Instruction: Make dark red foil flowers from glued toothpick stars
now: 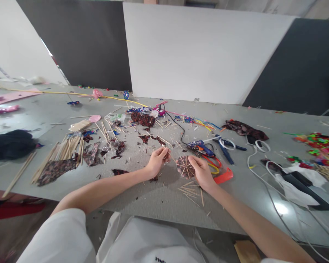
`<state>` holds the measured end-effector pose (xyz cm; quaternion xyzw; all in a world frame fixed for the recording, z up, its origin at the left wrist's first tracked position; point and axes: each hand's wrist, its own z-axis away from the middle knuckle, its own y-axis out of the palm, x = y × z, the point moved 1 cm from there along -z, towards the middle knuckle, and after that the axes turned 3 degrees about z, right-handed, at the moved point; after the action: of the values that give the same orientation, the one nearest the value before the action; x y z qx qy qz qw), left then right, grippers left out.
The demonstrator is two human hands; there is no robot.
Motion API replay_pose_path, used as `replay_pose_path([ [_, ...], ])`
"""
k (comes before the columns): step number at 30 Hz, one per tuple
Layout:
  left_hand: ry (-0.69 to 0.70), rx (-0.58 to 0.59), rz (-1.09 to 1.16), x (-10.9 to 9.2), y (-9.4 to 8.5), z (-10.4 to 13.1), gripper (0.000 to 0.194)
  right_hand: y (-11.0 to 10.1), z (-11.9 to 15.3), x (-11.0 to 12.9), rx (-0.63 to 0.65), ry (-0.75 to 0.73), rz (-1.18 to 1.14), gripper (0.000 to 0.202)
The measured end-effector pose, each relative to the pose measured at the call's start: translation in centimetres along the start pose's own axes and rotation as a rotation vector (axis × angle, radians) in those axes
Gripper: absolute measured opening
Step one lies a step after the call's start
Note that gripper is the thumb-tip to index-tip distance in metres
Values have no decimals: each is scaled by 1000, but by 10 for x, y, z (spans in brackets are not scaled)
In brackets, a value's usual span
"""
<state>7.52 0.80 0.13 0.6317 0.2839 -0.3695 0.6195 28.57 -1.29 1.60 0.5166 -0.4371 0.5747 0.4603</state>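
Observation:
A small round piece of dark patterned fabric [184,171], with thin wooden sticks fanned across it like spokes, is held at its right edge by my right hand [204,173]. My left hand [157,162] is closed in a pinch just left of it, on what looks like a thin wooden stick [173,159] pointing towards the fabric. Several short pointed sticks [190,190] lie on the table below the disc. Beyond my right hand rests a blue glue gun [204,148], near orange-handled scissors [215,160].
Bundled wooden sticks [71,148] and fabric scraps [56,171] lie left on the grey table [120,199]. Blue-handled pliers [224,151], white cables [252,157] and a red plastic piece [224,176] are at right. Colourful pom-pom-like bits [322,146] sit far right. Panels stand behind.

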Motion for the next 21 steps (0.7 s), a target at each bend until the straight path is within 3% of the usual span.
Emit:
replay_pose_path([
  [15, -8, -20, -34, 5, -5, -5, 53, 3, 0, 18, 36, 34, -191, 51],
  [21, 1, -10, -31, 2, -2, -3, 52, -8, -5, 12, -73, -28, -68, 49],
])
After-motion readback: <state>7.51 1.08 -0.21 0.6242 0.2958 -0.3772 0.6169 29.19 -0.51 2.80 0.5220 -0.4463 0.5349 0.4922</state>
